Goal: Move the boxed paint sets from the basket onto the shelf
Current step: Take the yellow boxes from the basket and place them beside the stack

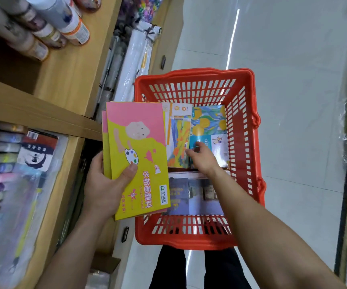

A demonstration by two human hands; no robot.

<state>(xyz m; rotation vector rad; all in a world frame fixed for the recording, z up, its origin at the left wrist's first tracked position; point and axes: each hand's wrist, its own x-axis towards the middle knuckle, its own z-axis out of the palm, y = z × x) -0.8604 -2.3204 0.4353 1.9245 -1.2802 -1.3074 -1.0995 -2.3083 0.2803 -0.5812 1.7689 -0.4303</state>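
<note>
A person looks down into a red basket point(242, 130) standing on a pale tiled floor point(293, 59), with a wooden shelf point(43, 109) along the left side. The left grip point(104, 184) holds 2 pink boxes point(139, 142) stacked together, thumb pressed on the top face and fingers curled beneath. They hang over the basket's left rim, just beside the shelf edge. The right grip point(199, 157) reaches down into the basket, and its fingertips pinch the near left corner of a blue box point(208, 122) printed with orange fruit. An orange box point(179, 138) lies touching the blue one on its left. A dark box point(189, 192) lies nearer the person, partly under the right forearm. Cans point(64, 19) lie on the upper shelf level and wrapped packets point(12, 163) are stacked on the lower one.
</note>
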